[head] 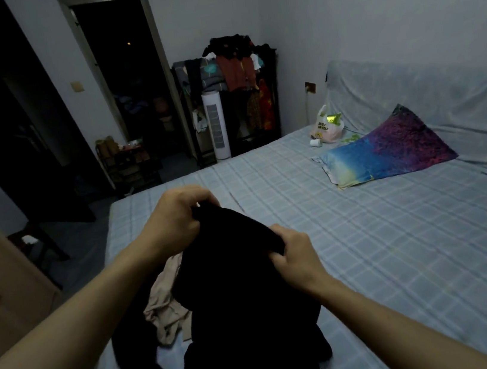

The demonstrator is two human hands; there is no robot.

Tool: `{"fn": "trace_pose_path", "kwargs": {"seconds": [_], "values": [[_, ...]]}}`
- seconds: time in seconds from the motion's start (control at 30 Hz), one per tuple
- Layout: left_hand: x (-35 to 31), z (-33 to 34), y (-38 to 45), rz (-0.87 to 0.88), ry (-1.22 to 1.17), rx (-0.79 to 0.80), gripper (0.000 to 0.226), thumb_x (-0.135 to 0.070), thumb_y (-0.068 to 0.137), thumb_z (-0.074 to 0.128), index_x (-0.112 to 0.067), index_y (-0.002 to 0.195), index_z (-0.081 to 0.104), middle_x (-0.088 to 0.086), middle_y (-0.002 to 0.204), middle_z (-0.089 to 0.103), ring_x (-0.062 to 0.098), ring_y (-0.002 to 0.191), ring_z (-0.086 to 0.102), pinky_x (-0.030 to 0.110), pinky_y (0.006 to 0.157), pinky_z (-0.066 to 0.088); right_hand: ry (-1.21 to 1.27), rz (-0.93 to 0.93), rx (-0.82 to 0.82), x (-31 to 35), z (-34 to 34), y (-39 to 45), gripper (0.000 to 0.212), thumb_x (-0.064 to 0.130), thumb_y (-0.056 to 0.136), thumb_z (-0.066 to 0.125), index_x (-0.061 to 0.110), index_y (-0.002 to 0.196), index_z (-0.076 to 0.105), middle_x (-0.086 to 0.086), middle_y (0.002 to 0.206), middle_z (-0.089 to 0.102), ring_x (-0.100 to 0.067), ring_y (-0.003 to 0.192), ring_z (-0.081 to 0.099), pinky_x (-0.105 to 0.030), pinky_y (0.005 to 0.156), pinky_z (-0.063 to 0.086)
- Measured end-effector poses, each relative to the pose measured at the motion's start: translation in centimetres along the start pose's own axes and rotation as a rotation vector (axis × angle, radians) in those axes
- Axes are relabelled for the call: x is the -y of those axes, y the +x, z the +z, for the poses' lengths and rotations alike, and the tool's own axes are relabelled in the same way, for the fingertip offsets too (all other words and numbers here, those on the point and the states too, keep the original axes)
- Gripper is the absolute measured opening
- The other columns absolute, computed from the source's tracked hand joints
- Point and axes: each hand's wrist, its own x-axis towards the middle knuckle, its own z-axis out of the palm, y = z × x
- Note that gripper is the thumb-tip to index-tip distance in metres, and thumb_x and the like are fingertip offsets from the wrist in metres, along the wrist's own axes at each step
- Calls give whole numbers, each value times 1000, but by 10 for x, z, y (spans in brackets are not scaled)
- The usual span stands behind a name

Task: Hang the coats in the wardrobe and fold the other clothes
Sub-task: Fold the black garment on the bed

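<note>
We hold a black garment up over the near edge of the bed, both bare arms reaching forward. Our left hand is closed on the cloth's upper edge at its far corner, fingers curled over the top. Our right hand pinches the same edge nearer to us, thumb and fingers shut on a fold. The garment hangs from that held edge, so nearly all of its bulk lies below and toward us from both grips, its lower part bunched on the sheet. What kind of garment it is we cannot tell in this dim light.

Just behind it, to the left, a beige garment lies crumpled on the bed, partly hidden. Farther across the checked sheet rests a colourful pillow, and beyond it a plastic bag near the covered headboard. Against the far wall stands a clothes rack heaped with clothing, with a white tower fan in front of it, beside a dark doorway.
</note>
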Motion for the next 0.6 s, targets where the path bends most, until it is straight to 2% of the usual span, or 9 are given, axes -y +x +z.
{"fn": "trace_pose_path", "kwargs": {"seconds": [0.07,0.17,0.23,0.3,0.37,0.43,0.5,0.6], "values": [[6,-13,-7,-84,-34,146,22,-3,82,77,-23,90,74,-8,88,69,8,80,65,23,70,55,27,-4,-55,5,-13,7,12,10,75,61,16,85,64,5,69,63,-11,66,60,-36,64,49],[12,-22,-17,-236,-111,426,32,-4,86,74,-25,111,70,-6,103,69,8,91,67,28,84,56,5,-50,-92,20,-37,21,14,8,81,63,18,90,67,5,76,67,-12,73,65,-32,68,51],[9,-18,-23,-308,-247,609,43,-2,87,70,-25,123,64,-5,116,67,10,103,66,34,94,55,-17,-82,-99,31,-48,28,10,10,84,64,19,89,66,5,77,67,-10,74,64,-28,67,50],[2,-10,-29,-328,-395,676,45,-7,88,72,-25,128,60,-5,124,65,12,113,64,36,100,53,-32,-96,-122,39,-54,31,9,12,84,63,20,86,64,5,75,65,-9,73,62,-27,65,48],[-11,0,-31,-347,-525,590,38,-23,88,74,-23,125,64,-5,122,68,12,113,65,32,98,53,-31,-103,-136,44,-58,32,7,12,83,61,18,85,63,4,74,65,-11,72,62,-31,65,50],[-22,13,-29,-383,-568,409,31,-34,87,73,-19,115,69,0,109,72,14,100,70,27,87,56,-46,-110,-141,46,-61,32,8,11,83,61,17,85,64,4,73,64,-12,72,62,-34,66,51],[-28,26,-24,-345,-447,248,18,-27,89,73,-17,103,72,1,96,73,14,88,71,25,76,56,-59,-118,-134,47,-65,32,9,9,82,62,17,85,64,5,73,64,-11,72,62,-34,66,51],[-23,34,-18,-293,-249,126,6,-14,88,73,-16,94,71,-2,87,71,10,81,68,26,72,54,-57,-134,-82,44,-74,31,8,12,83,67,19,85,65,7,73,65,-8,70,62,-32,64,50]]}}
